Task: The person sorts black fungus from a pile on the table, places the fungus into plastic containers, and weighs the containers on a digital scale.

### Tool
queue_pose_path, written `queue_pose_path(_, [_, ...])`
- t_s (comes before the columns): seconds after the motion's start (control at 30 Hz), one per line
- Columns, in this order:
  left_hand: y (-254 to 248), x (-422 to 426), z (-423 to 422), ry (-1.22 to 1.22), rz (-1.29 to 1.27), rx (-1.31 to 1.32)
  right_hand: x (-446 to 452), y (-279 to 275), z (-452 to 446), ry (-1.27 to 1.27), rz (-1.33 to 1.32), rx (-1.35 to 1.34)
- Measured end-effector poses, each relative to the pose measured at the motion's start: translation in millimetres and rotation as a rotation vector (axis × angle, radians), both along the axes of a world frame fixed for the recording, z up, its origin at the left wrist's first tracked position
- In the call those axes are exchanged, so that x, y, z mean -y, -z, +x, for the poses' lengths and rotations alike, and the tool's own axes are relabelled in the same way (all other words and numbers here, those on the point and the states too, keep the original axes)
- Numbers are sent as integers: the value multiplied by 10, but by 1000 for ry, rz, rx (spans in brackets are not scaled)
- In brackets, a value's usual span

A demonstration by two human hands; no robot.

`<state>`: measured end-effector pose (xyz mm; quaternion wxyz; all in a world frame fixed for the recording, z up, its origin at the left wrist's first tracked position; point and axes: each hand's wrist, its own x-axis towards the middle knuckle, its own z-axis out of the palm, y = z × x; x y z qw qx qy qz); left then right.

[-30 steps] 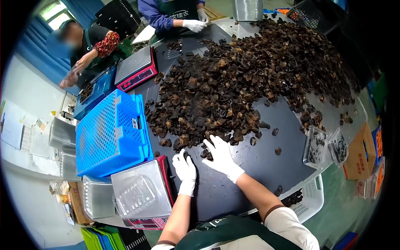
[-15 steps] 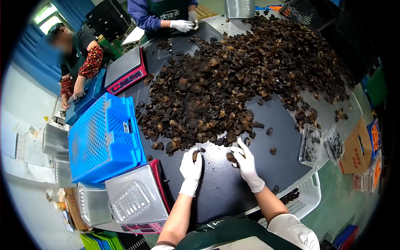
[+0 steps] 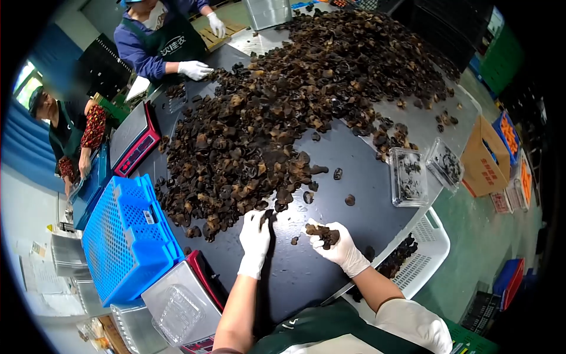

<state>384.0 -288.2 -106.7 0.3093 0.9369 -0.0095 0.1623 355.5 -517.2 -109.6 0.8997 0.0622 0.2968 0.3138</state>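
A big heap of dark brown wood ear mushrooms [image 3: 253, 130] covers much of the grey table [image 3: 365, 177]. At the heap's near edge, my gloved left hand [image 3: 254, 239] is closed, with a dark wood ear piece [image 3: 267, 216] at its fingertips. To its right, my gloved right hand [image 3: 342, 248] is turned partly palm up and closed around a small clump of wood ears [image 3: 325, 236]. A small loose piece [image 3: 294, 241] lies on the table between the two hands.
At left stand a blue crate [image 3: 132, 236] and a scale [image 3: 177, 307] bearing a clear plastic box [image 3: 178, 315]. Clear boxes [image 3: 408, 186] sit at right, above a white basket [image 3: 433, 253]. Across the table, a co-worker's gloved hand [image 3: 194, 70] touches the heap; another person works at far left.
My view has turned, shifting the table leftward. My right hand has rolled palm up and now shows a clump of wood ears. The co-worker's hands have moved apart.
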Motion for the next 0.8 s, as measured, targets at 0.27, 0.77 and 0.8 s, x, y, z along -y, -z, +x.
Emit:
queue_pose_path(0.27, [-416, 221, -727, 27, -963, -763, -287, -115, -113, -71, -359, 354])
queue_pose_path(0.77, [-243, 274, -1314, -418, -2118, -638, -893, -454, -775, -521, -2067, 1786])
queue_pose_path(0.8, [-210, 224, -1386, -418, -2119, -636, -909, -529, -759, -694, -2155, 1837])
